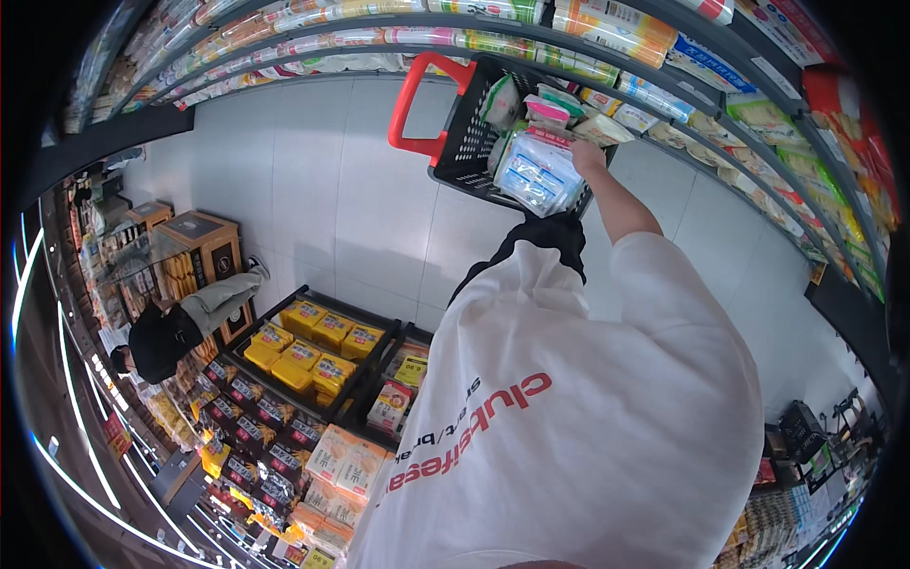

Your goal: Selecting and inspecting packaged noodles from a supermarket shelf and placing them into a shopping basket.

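My right hand [589, 158] grips the upper right corner of a white-and-blue plastic package [538, 171] with a red strip along its top. The package is tilted at the near side of a black perforated shopping basket [462, 160], partly over its rim. Behind it in the basket are a clear bag with green edges [502, 103], a pink-topped packet [546, 111] and a pale packet [603, 129]. The basket's red handle [407, 107] points to the left. My fingers are partly hidden by the package edge. My left hand is out of view.
Shelves of packaged goods [498, 44] curve along the far side and right. Pale floor tiles [306, 163] lie at left. Behind me are bins of yellow packs [306, 348] and black snack bags [249, 427]. A person in black [163, 341] stands by a wooden display [206, 242].
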Demonstrator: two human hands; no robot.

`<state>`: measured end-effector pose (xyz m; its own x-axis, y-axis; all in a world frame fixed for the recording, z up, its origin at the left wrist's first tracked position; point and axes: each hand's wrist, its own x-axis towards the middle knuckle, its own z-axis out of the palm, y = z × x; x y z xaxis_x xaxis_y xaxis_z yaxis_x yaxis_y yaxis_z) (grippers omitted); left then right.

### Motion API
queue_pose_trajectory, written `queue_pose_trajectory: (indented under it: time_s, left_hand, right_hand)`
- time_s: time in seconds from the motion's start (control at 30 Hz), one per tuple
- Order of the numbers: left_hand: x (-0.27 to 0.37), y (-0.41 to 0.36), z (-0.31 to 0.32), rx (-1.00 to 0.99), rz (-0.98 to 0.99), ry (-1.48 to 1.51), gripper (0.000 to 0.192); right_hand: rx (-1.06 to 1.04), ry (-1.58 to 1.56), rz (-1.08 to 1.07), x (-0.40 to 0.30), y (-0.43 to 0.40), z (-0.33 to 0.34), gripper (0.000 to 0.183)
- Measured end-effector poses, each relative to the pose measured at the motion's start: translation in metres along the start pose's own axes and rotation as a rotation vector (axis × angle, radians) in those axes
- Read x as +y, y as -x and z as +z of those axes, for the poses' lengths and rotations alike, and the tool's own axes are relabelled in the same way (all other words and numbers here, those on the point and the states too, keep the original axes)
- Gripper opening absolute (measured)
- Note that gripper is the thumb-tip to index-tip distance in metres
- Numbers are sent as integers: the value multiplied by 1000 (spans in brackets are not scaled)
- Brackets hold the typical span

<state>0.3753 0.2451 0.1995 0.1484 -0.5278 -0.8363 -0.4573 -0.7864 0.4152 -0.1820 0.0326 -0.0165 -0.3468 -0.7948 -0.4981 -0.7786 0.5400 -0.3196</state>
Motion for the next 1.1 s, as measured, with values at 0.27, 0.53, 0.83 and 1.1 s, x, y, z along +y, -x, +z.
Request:
queue_pose_trajectory:
  time_s: [0.27, 0.53, 0.83, 1.1]
  left_hand:
    - [-24, 11, 1, -27, -47, 131, 39]
    - [-69, -12, 10, -266, 285, -46, 39]
    - [-59, -117, 50, -392, -133, -18, 34]
    - [74, -117, 125, -482, 214, -25, 37]
  right_hand:
    - [-71, 9, -36, -22, 33, 29, 20]
    - [-6, -215, 15, 7, 162, 57, 21]
    - [192, -468, 237, 132, 311, 39, 21]
    - [469, -617, 182, 175, 261, -45, 23]
